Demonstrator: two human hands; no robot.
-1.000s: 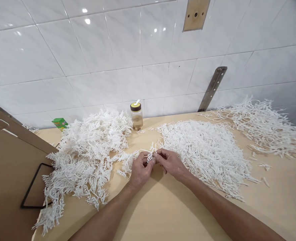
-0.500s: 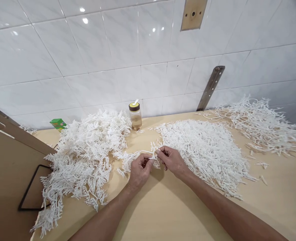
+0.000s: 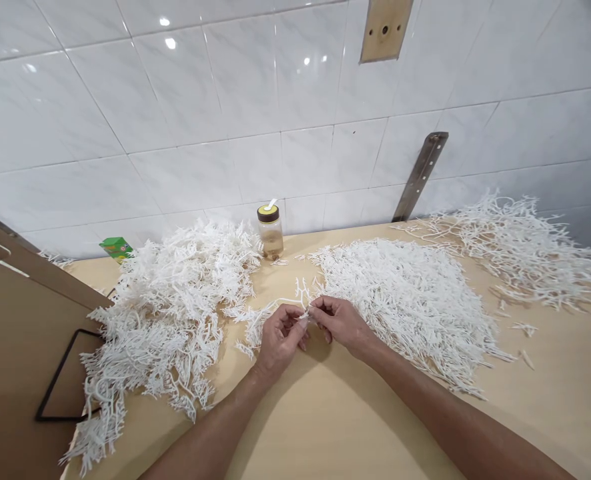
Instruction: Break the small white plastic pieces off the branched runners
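Between my two hands is a white branched piece (image 3: 301,291), its forked tips standing up above my fingers. My left hand (image 3: 281,337) pinches it between thumb and index finger. The fingertips of my right hand (image 3: 339,323) are closed on the same piece, almost touching the left ones. A thin white stem runs left from the left fingers to a small clump (image 3: 255,327). Left of that lies a large heap of white branched pieces (image 3: 175,307). A flatter pile of short white pieces (image 3: 405,300) lies just right of my right hand.
A jar with a yellow and brown lid (image 3: 270,233) stands near the tiled wall. Behind the left heap is a green box (image 3: 116,248). Long white strands (image 3: 535,247) lie at the back right. A brown panel (image 3: 20,347) borders the table (image 3: 315,427) on the left.
My right fingertips have moved slightly left and down, closer to the left ones. The branched piece has shifted a little, and its forked tips now stand more upright.
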